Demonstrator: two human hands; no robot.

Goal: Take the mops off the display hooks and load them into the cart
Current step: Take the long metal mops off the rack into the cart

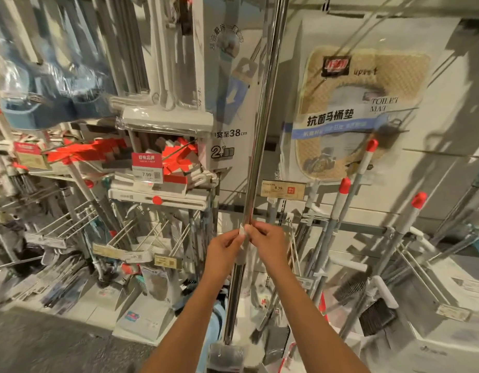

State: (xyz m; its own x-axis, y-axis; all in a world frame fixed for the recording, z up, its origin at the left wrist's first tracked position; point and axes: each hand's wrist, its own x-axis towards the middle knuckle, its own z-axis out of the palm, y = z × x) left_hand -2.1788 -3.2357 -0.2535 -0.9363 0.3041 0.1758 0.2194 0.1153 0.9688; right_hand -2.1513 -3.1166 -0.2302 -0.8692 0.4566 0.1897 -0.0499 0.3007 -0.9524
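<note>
Both grips close on one long, shiny, chrome-coloured metal mop pole (260, 125): the left hand (224, 250) and the right hand (268, 242) pinch a pale collar on it from either side, fingertips nearly meeting. The pole stands almost upright before the display of hanging cleaning goods, running out of view above and down between the forearms to a grey mop head (226, 354) near the floor. Best lifted straight and steady, clear of the neighbouring red-capped grey broom handles (367, 162). No cart shows.
</note>
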